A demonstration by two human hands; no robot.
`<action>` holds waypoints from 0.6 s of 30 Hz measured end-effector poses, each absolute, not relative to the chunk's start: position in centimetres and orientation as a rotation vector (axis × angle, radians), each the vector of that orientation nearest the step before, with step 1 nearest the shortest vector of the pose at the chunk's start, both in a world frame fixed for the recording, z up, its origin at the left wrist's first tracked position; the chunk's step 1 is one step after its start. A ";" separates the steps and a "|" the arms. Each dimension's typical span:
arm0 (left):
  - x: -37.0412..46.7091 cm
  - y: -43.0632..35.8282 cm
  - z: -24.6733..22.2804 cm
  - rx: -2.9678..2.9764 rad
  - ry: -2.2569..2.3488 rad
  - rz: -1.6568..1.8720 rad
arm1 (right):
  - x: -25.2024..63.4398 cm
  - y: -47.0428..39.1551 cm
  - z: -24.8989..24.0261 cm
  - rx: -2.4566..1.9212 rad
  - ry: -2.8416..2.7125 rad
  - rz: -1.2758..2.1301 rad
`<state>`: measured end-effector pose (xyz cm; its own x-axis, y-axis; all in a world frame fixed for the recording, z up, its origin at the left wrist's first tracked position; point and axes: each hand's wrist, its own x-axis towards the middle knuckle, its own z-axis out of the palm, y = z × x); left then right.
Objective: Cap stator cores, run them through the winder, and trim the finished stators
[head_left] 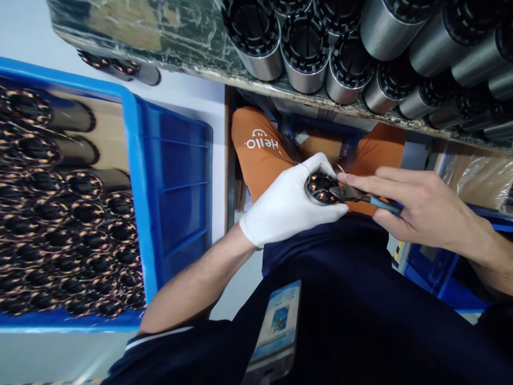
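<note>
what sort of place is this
Probably a motor-parts workshop: a blue bin packed with copper-wound cylinders, more metal cylinders on a worktop, and pliers in the right hand.

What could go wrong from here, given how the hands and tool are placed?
The tip of the pliers is at the opening of the copper-wound cylinder, so it might nick the windings. It is also close to the gloved left hand and could pinch it. The right hand is bare, so wire might scratch it.
</note>
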<state>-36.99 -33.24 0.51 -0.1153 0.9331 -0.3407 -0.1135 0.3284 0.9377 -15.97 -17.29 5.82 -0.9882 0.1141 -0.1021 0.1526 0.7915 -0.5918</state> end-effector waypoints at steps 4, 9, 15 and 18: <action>-36.1 -32.8 1.2 1.026 1.722 0.978 | -16.5 -17.7 5.7 0.209 2.977 -0.855; -35.6 -32.4 2.7 1.276 1.971 0.685 | -16.3 -18.4 5.8 0.286 3.007 -0.722; -35.2 -32.7 2.9 1.387 1.909 0.592 | -15.7 -19.4 5.8 0.232 3.063 -0.498; -35.2 -32.6 1.5 1.320 1.830 0.581 | -15.8 -19.4 4.8 0.254 3.034 -0.537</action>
<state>-35.21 -32.58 1.49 -0.1463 0.9322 -0.3309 0.5705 0.3528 0.7417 -15.83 -19.45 4.77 -0.9852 0.1527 -0.0777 0.1701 0.9261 -0.3367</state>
